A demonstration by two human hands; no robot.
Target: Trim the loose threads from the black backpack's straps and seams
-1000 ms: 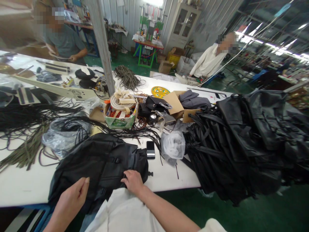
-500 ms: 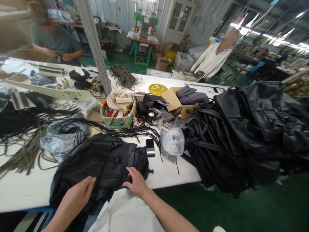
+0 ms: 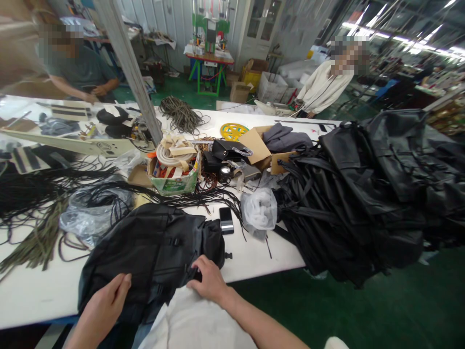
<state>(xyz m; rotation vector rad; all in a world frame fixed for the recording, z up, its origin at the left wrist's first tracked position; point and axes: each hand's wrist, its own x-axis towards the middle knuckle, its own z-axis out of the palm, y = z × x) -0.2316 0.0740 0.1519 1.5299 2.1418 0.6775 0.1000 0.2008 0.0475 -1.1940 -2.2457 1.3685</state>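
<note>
A black backpack (image 3: 145, 252) with straps and buckles lies on the white table in front of me. My left hand (image 3: 107, 303) is closed over the bag's near left part, fingertips pressed together; whatever is between them is hidden. At the bag's near right side, my right hand (image 3: 209, 278) curls its fingers and thumb around some of the black material. One small black buckle (image 3: 228, 255) sticks out past the bag's right end. Just beyond that end lies a phone (image 3: 225, 220).
Black bags (image 3: 363, 203) are heaped at the right. Behind my backpack stand a green box of tapes (image 3: 174, 182) and a clear plastic bag (image 3: 258, 208). Cords (image 3: 32, 194) spread across the left. A metal post (image 3: 129, 63) rises from the table. Two people are across it.
My left hand has shifted left and down, toward the bag's near left side. The fingers of my right hand have curled in more, and that hand sits slightly lower.
</note>
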